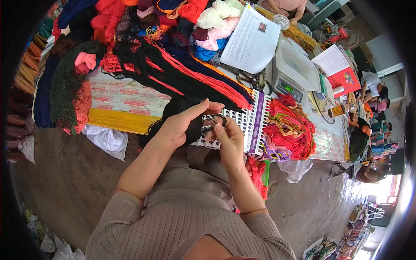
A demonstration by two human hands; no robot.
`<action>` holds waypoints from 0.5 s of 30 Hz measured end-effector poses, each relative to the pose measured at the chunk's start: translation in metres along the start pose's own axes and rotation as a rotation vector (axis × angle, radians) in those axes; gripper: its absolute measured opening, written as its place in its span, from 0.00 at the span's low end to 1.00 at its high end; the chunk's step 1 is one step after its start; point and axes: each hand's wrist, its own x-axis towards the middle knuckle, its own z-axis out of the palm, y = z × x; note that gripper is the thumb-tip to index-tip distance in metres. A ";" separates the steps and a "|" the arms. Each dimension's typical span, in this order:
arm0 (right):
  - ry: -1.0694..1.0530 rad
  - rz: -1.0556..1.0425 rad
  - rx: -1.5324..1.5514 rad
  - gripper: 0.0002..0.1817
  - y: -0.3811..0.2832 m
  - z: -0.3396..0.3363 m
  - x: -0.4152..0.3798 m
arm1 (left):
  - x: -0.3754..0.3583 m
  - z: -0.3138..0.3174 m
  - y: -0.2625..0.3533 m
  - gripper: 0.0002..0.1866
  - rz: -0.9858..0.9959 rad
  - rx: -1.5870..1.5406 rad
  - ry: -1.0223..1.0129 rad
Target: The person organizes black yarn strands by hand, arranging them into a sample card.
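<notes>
My left hand (186, 121) is wrapped round a bundle of black thread (175, 108), which hangs down past the wrist. Close beside it, my right hand (227, 136) pinches a few black strands between thumb and fingers. Under and beyond both hands lies a white perforated board (251, 125) with a purple strip (257, 117) and rows of holes. Black, coral and navy threads (208, 82) stretch across the table to the board's far edge. To the right of the board sits a heap of red, olive and purple thread (288, 128).
Coloured yarn skeins (190, 13) pile at the back. A printed sheet (251, 39), scissors (258, 82) and a scale (289, 90) with a white tray (297, 65) stand beyond the board. Green and coral yarn (69, 86) hangs over the left edge. Other people are farther off.
</notes>
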 end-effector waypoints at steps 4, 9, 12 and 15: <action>-0.077 0.090 0.173 0.10 0.000 -0.010 -0.002 | 0.000 0.001 0.000 0.17 0.008 0.037 0.054; -0.044 0.097 0.167 0.11 -0.003 -0.014 -0.004 | -0.002 0.002 0.004 0.18 0.069 0.194 0.111; -0.041 0.078 0.165 0.12 -0.003 -0.014 -0.004 | 0.000 -0.003 0.002 0.20 0.052 0.231 0.094; -0.028 0.064 0.124 0.12 -0.004 -0.015 -0.004 | 0.000 -0.001 0.002 0.24 0.053 0.300 0.052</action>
